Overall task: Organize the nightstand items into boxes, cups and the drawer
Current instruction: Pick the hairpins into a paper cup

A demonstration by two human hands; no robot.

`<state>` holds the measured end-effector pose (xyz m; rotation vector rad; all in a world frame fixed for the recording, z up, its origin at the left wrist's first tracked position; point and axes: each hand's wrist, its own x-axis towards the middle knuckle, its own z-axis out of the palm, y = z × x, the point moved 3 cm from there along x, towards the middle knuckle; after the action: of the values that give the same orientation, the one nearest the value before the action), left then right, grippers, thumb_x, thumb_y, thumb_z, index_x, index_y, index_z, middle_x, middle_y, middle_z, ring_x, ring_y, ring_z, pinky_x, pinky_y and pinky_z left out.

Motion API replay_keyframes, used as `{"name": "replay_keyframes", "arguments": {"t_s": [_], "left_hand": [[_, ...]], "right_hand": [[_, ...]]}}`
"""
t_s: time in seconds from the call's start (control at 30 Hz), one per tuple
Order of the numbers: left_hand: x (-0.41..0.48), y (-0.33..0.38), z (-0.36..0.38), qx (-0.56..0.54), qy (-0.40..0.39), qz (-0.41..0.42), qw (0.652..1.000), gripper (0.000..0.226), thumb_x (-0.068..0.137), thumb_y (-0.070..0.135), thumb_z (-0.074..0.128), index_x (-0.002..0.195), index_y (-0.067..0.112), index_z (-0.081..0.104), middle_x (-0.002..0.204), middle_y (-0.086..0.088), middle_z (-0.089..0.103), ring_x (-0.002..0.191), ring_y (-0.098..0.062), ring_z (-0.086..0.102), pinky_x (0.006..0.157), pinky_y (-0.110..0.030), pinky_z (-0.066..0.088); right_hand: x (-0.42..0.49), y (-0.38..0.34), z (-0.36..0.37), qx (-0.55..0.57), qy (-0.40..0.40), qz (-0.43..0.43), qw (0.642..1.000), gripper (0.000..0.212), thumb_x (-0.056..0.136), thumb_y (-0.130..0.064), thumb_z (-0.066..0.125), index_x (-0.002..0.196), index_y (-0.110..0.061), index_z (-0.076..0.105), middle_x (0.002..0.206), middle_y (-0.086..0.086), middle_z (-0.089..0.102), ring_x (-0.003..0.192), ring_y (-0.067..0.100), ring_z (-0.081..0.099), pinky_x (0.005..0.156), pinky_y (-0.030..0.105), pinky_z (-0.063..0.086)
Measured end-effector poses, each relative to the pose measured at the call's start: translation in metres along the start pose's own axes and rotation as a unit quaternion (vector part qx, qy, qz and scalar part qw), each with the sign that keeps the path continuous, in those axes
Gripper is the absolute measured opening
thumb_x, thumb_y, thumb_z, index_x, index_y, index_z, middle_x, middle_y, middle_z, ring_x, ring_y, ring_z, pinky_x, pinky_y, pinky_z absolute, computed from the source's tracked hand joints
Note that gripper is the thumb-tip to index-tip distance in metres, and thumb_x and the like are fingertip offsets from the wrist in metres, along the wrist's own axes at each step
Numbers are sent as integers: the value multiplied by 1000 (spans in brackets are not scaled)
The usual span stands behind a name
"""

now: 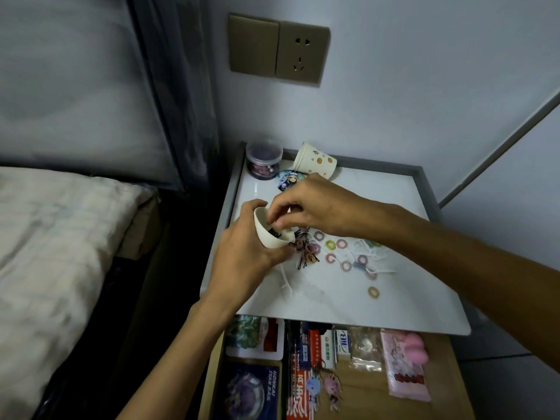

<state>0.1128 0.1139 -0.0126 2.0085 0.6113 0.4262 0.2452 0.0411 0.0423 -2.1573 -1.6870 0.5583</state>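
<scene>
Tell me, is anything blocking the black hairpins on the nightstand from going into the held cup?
Nothing visible. The left hand tilts the cup right beside the hairpins; its mouth is open.

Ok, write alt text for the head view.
The left hand holds a tilted white cup over the nightstand while the right hand reaches into it. Coloured hair ties lie scattered there; the drawer below is open.

Dark card [251, 392] in drawer [363, 389]: "HONKAI STAR RAIL"; eraser [342, 344] label possibly "4B".
</scene>
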Motion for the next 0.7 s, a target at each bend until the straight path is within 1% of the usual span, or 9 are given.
{"name": "replay_keyframes", "arguments": {"t_s": [0.07, 0.13, 0.2, 0.27, 0.3, 0.4, 0.47, 0.57, 0.7], "left_hand": [[-1, 1, 0, -1, -1, 7, 1000, 75, 64, 31, 92, 124, 31, 46, 97, 14, 64, 90, -13, 64, 75, -44, 56], [0, 0, -1, -1, 1, 6, 1000, 79, 63, 31, 93, 126, 32, 46, 101, 10, 64, 89, -13, 64, 72, -41, 57], [1, -2, -2, -6, 6, 2, 1000, 81, 61, 30, 93, 127, 32, 46, 104, 7, 64, 88, -11, 63, 69, -37, 58], [2, -2, -4, -16, 11, -2, 1000, 81, 61, 28, 93, 127, 33, 46, 102, 9, 63, 88, -9, 63, 71, -34, 56], [3, -2, -6, -21, 14, -2, 1000, 81, 60, 28, 92, 127, 33, 46, 100, 12, 62, 89, -10, 62, 72, -34, 55], [6, -3, -12, -29, 27, -4, 999, 81, 60, 27, 92, 127, 33, 47, 98, 16, 61, 90, -5, 61, 70, -22, 52], [9, -5, -17, -34, 40, -6, 999, 79, 61, 27, 93, 125, 33, 48, 99, 14, 62, 89, -2, 62, 67, -15, 50], [11, -7, -22, -38, 52, -8, 998, 77, 62, 28, 93, 124, 33, 49, 97, 14, 63, 88, 0, 61, 64, -8, 46], [11, -8, -21, -43, 44, -8, 998, 76, 63, 27, 93, 125, 32, 49, 96, 15, 63, 85, 1, 61, 63, -8, 47]], "right_hand": [[-2, 0, -6, 40, 32, 10, 999, 12, 88, -20, 72, 99, -19, 76, 83, -11, 73, 67, 1, 65, 66, 10, 47], [-5, 11, -15, 94, 95, 33, 990, 7, 90, -16, 70, 95, -16, 75, 66, -13, 68, 52, 2, 59, 56, 15, 47], [-5, 32, -16, 110, 133, 66, 983, 7, 91, -12, 69, 94, -13, 75, 59, -15, 64, 50, 1, 57, 54, 17, 47], [-4, 56, -6, 69, 118, 102, 985, 10, 90, -8, 69, 96, -14, 74, 66, -19, 66, 57, -1, 61, 59, 17, 48], [-4, 69, 2, 36, 95, 119, 988, 13, 89, -7, 69, 98, -15, 74, 76, -17, 68, 64, -1, 64, 64, 19, 49], [-4, 100, 31, -49, 37, 150, 987, 19, 87, -9, 71, 104, -17, 73, 102, -1, 68, 87, 11, 64, 77, 25, 48], [-2, 106, 43, -66, 27, 150, 986, 22, 85, -13, 74, 107, -19, 73, 102, -3, 65, 84, 9, 59, 74, 25, 45], [3, 104, 51, -51, 11, 134, 990, 24, 82, -17, 78, 106, -20, 73, 95, -10, 61, 73, -4, 49, 67, 16, 39], [6, 102, 56, -67, -13, 131, 989, 23, 81, -17, 77, 103, -24, 74, 97, -7, 66, 87, 11, 60, 78, 30, 51]]}}
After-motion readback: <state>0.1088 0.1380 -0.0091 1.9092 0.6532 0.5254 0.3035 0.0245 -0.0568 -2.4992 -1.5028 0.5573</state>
